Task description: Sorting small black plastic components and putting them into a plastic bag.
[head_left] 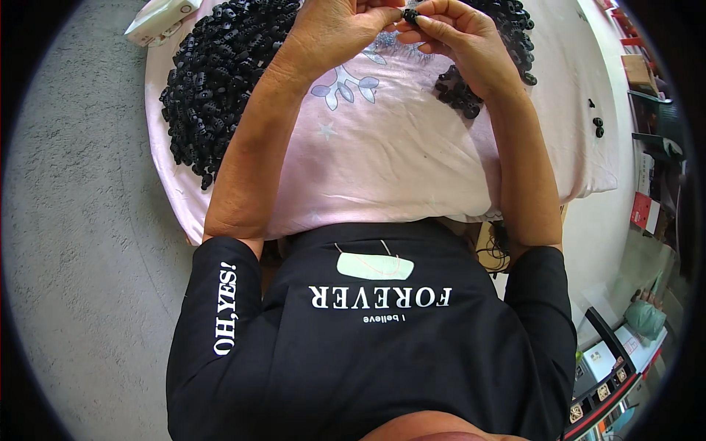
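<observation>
Near the top edge of the head view, both hands meet around a small black plastic part (411,15). The fingers of my right hand (465,31) are pinched on it. My left hand (340,31) is closed too, its thumb tip pressed against the part's left side; some of its fingers are cut off by the picture's edge. A big heap of similar black plastic parts (213,88) lies beside my left forearm. Another heap of black parts (515,37) is beyond my right hand, with a smaller cluster (460,94) by the right wrist.
A pink patterned cloth (382,169) covers the table. A white package (158,20) stands at the far left corner. A few loose black pieces (598,127) lie at the right. Grey floor (88,220) spreads at the left; boxes and a red-edged rack (607,382) are at the right.
</observation>
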Action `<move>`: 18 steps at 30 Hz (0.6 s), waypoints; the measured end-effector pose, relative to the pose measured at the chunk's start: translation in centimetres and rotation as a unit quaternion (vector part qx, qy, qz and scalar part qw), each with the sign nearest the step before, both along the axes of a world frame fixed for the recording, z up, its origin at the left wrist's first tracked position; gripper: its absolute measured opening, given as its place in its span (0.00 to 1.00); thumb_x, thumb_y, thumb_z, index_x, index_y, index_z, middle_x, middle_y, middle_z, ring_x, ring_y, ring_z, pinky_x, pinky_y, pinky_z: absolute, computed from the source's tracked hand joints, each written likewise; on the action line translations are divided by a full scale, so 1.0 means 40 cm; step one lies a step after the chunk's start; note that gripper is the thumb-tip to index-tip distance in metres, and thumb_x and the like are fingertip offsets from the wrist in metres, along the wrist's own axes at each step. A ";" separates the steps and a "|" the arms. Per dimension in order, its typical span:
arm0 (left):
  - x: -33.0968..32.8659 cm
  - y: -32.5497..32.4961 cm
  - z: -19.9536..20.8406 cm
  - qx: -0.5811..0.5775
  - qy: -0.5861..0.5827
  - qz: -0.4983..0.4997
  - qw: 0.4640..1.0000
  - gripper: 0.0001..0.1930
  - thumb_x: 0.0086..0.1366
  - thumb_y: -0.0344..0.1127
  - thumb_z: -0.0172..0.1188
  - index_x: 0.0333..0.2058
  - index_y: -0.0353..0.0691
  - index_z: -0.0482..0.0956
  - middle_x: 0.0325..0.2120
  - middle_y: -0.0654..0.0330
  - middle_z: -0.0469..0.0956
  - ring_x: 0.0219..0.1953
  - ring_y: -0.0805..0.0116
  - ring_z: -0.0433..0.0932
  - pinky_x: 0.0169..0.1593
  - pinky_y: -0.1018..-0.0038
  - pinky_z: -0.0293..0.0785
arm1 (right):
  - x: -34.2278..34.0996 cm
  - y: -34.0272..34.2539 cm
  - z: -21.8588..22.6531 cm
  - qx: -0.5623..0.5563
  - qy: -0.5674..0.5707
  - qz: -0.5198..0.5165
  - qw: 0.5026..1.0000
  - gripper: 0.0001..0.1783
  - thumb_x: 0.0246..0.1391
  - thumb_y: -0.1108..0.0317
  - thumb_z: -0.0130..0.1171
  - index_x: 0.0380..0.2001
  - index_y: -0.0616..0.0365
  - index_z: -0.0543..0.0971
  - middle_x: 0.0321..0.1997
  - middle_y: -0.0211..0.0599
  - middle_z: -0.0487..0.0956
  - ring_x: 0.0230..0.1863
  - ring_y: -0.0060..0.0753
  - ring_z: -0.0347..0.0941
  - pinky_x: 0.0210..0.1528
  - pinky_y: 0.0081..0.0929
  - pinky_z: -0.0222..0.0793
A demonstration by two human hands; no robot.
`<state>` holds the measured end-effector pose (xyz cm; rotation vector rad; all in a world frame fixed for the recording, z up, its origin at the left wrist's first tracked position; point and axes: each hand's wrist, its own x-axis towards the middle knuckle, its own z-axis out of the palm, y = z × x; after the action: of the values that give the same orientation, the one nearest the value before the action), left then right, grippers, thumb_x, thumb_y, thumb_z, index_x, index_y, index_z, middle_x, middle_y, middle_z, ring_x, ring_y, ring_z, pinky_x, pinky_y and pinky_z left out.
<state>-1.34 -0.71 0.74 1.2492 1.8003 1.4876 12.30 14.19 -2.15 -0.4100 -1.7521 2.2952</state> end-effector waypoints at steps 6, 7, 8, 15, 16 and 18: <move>-0.008 0.002 -0.015 0.007 0.033 0.015 0.999 0.03 0.64 0.21 0.59 0.35 0.30 0.82 0.27 0.62 0.82 0.29 0.80 0.77 0.33 0.81 0.76 | -0.001 0.000 0.001 0.006 0.002 0.012 1.000 0.06 0.64 0.72 0.58 0.42 0.61 0.77 0.37 0.36 0.83 0.38 0.25 0.83 0.39 0.18 0.78; -0.006 0.002 -0.012 -0.002 0.045 0.009 0.999 0.03 0.63 0.21 0.59 0.34 0.29 0.82 0.26 0.62 0.82 0.28 0.81 0.77 0.33 0.81 0.75 | -0.001 0.002 0.000 0.012 -0.002 0.014 1.000 0.06 0.64 0.72 0.58 0.42 0.61 0.78 0.37 0.35 0.83 0.38 0.25 0.83 0.39 0.17 0.78; -0.005 0.002 -0.008 -0.010 0.057 0.004 0.998 0.03 0.63 0.20 0.60 0.33 0.29 0.82 0.25 0.62 0.82 0.28 0.81 0.76 0.32 0.81 0.74 | 0.000 0.000 0.004 0.007 0.002 0.015 1.000 0.06 0.64 0.72 0.58 0.42 0.61 0.78 0.36 0.35 0.83 0.38 0.25 0.83 0.39 0.17 0.78; 0.026 -0.022 0.062 -0.036 0.226 0.092 0.969 0.05 0.62 0.22 0.60 0.36 0.28 0.81 0.29 0.54 0.83 0.29 0.74 0.80 0.32 0.76 0.75 | -0.001 0.014 -0.023 0.016 0.004 0.009 1.000 0.10 0.67 0.69 0.55 0.48 0.62 0.77 0.42 0.40 0.84 0.43 0.26 0.82 0.44 0.17 0.78; 0.048 -0.031 0.105 -0.034 0.211 0.088 0.973 0.05 0.62 0.21 0.59 0.36 0.29 0.82 0.29 0.53 0.83 0.28 0.69 0.81 0.32 0.76 0.76 | 0.003 0.024 -0.032 -0.012 0.010 0.013 1.000 0.09 0.68 0.70 0.54 0.46 0.62 0.77 0.44 0.43 0.84 0.45 0.29 0.83 0.46 0.19 0.80; 0.064 -0.056 0.193 -0.063 0.110 -0.092 0.988 0.11 0.67 0.27 0.55 0.45 0.30 0.81 0.40 0.46 0.82 0.42 0.59 0.83 0.46 0.70 0.77 | 0.014 0.042 -0.038 -0.023 0.022 0.001 0.999 0.10 0.67 0.71 0.55 0.48 0.62 0.77 0.44 0.41 0.84 0.43 0.26 0.82 0.45 0.18 0.79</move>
<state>1.20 -2.95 8.44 1.5186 1.8263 1.1546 12.86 15.88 -3.65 -0.3640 -1.6825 2.3320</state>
